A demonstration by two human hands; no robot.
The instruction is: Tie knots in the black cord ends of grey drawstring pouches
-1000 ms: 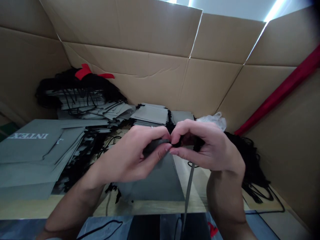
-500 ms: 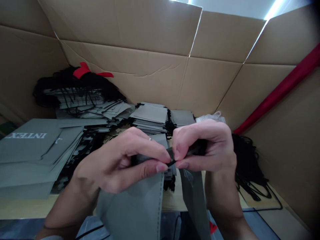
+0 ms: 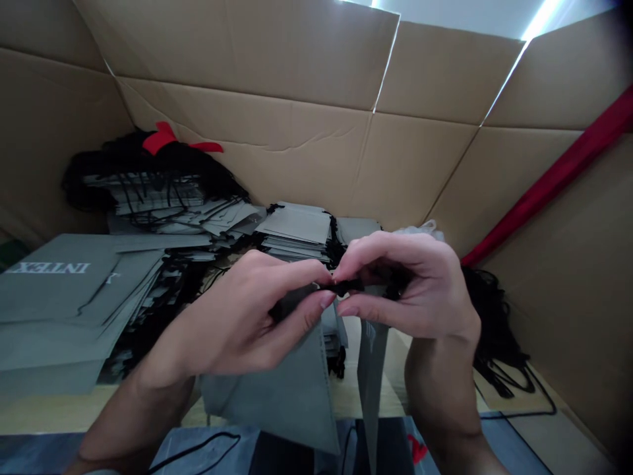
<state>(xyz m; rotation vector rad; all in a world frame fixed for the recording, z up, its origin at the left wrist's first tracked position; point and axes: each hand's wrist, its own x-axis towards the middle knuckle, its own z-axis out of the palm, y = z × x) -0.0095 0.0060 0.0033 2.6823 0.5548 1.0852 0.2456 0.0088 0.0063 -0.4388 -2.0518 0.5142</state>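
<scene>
Now we hold a grey bag (image 3: 291, 389) up in front of us, over the near edge of the desk (image 3: 59, 412). Our left hand (image 3: 242, 323) is closed on the top of the bag, thumb and fingers pinched together. Our right hand (image 3: 405, 290) is closed too, pinching a black string (image 3: 346, 287) right where the two hands meet. The fingertips of both hands touch.

Half a second ago the hands were lower and the bag hung wide open between them, with white letters showing on one side. Now the hands have come up a bit and the bag's two sides hang closer together. The letters are turned away and hard to see. A second ago the bag was lying lower and flatter, so it has been lifted and turned since then. It looks to us like the string work at the top of the bag is going on, not finished.

Behind the hands, stacks of grey bags (image 3: 297, 231) sit by the cardboard wall (image 3: 297, 152). A bigger flat pile (image 3: 64, 297) lies to the left, and a heap of black strings (image 3: 494, 330) lies to the right.
</scene>
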